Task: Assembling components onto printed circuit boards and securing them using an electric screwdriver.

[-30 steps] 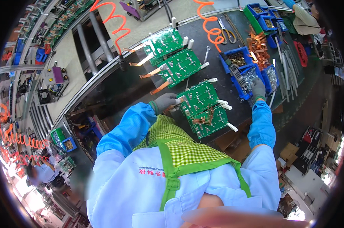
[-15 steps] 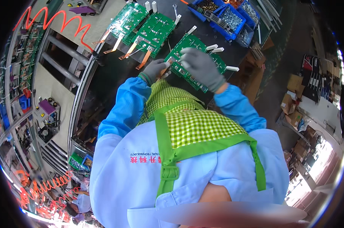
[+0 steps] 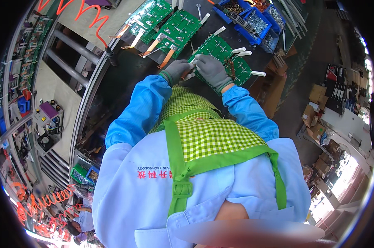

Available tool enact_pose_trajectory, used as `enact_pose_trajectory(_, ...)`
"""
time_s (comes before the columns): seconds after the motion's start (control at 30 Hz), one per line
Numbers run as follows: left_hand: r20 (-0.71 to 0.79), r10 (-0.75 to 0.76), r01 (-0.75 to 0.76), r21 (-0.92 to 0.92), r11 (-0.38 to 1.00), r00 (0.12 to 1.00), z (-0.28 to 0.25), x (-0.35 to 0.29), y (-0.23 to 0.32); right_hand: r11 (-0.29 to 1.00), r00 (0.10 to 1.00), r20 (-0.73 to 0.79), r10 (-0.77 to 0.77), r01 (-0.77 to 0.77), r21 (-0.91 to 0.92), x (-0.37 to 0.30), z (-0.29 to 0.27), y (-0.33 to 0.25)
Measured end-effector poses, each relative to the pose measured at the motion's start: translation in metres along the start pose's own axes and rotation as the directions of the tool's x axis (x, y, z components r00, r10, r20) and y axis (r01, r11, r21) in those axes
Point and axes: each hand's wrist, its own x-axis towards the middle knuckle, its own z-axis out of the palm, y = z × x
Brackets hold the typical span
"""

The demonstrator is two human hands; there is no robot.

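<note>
My left hand (image 3: 177,71), in a grey glove, is closed around a short copper strip (image 3: 185,75) at the near left edge of a green circuit board (image 3: 218,48). Beside it, my gloved right hand (image 3: 213,70) has its fingertips pinched together over the same edge, close to the left fingertips. Whatever the right fingers hold is too small and covered to make out. White posts stick out from the board's far and right sides, and my right hand hides part of its near half.
Two more green boards, one in the middle (image 3: 179,29) and one farther left (image 3: 150,17), lie on the dark table with copper strips jutting nearward. A wrench (image 3: 199,10) lies behind them. Blue bins (image 3: 253,25) of screws stand far right. A red coiled hose (image 3: 99,31) hangs left.
My right hand has come down and left from above the board, and its fingers have closed at the board's edge. My left hand has shifted slightly right and up, still gripping the copper strip.
</note>
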Motion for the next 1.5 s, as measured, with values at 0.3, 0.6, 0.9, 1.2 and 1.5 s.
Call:
enact_pose_trajectory(0.3,0.089,-0.066,0.071,-0.061,0.996,0.994,0.005,-0.022,0.019,0.978,0.982,0.085,-0.169,0.178,-0.108,0.005,-0.005,0.007)
enact_pose_trajectory(0.6,0.048,0.039,-0.039,-0.016,0.999,0.998,-0.002,-0.002,-0.001,0.802,0.911,0.083,0.403,-0.396,0.448,0.01,-0.023,-0.011)
enact_pose_trajectory(0.9,0.08,0.066,-0.07,0.038,0.997,0.995,-0.005,-0.004,0.001,0.6,0.792,0.241,0.561,-0.589,0.541,0.011,0.001,-0.009)
enact_pose_trajectory(1.2,0.072,0.087,-0.088,0.007,0.996,0.994,-0.006,0.004,-0.006,0.895,0.912,0.098,0.397,-0.409,0.178,0.014,0.002,-0.018)
enact_pose_trajectory(1.5,0.056,0.079,-0.08,0.012,0.997,0.995,-0.004,0.002,-0.004,0.912,0.93,0.122,0.348,-0.365,0.187,0.009,0.004,-0.015)
